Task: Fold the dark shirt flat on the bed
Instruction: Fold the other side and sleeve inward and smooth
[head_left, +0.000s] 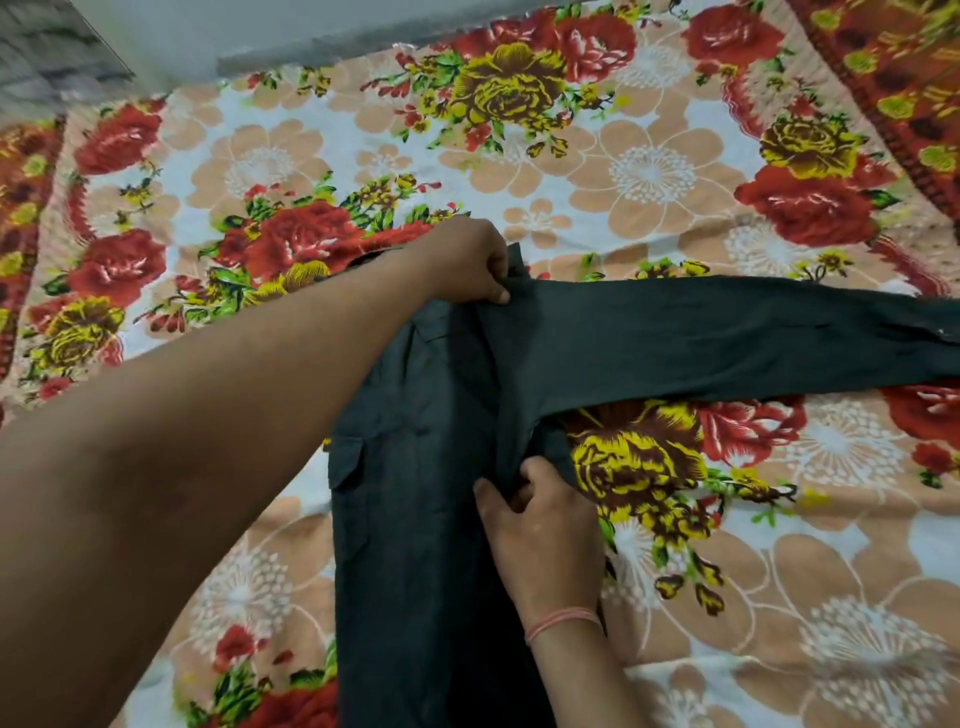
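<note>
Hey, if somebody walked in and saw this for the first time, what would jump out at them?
Probably the loud floral bedsheet, red and yellow roses filling the whole view. Against it lies the dark shirt in the centre, one sleeve stretched out to the right edge. The left hand pinches the shirt's top, and the right hand has a grip lower down, near the sleeve's base.

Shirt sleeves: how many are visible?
1: one sleeve stretches rightward across the bedsheet from the dark shirt; the other may be folded under.
</note>
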